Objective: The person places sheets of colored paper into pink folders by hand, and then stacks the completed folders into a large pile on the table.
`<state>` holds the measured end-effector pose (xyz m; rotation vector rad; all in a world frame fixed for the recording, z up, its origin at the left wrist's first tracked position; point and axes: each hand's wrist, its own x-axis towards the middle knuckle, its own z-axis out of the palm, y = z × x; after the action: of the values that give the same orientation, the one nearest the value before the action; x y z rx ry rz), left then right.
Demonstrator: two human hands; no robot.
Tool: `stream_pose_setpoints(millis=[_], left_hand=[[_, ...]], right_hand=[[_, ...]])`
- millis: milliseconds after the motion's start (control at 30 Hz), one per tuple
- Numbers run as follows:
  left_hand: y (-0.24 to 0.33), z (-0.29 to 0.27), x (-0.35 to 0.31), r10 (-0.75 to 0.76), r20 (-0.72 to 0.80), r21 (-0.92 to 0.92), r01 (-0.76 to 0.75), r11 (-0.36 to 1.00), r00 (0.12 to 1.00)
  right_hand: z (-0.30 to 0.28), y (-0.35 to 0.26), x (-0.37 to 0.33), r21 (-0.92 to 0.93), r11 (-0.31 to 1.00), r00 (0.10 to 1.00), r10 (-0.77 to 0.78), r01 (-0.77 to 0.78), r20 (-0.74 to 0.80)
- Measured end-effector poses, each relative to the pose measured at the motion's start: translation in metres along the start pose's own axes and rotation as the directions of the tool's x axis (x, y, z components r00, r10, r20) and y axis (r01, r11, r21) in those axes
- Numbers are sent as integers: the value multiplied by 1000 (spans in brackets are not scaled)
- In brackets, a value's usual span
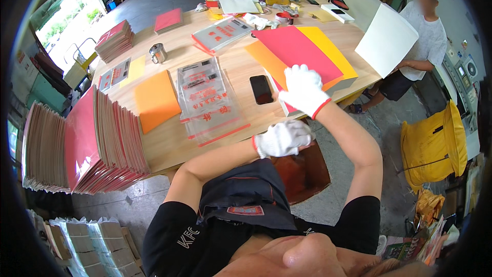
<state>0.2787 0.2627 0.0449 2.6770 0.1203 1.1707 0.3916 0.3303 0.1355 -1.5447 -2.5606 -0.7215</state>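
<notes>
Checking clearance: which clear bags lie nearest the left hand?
The bags between the left orange sheet and the phone, with an edge close by the left hand. The far bags and the leftmost bag lie farther off.

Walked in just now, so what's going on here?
The person's gloved right hand is on the pile of orange, red and yellow sheets; the gloved left hand is curled near the edge of the table, its grip unclear. A phone and clear plastic bags lie left of the pile. Another person stands behind a white sheet.
</notes>
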Motion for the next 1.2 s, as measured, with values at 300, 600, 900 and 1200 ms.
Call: stream_pose_setpoints(millis=[300,600,900,1200], left_hand=[[44,-30,-120,-420,-101,80,428,900,902],[63,-27,-176,-563,-107,66,571,818,820],[57,-24,-174,-521,-66,65,524,849,851],[45,-13,-154,-489,-9,54,489,871,872]], right_hand=[[-6,65,9,120,977,980,159,-174,120],[10,70,5,230,933,937,209,-277,281],[-4,61,-10,74,929,836,290,-364,465],[7,112,-29,333,908,892,85,-253,445]])
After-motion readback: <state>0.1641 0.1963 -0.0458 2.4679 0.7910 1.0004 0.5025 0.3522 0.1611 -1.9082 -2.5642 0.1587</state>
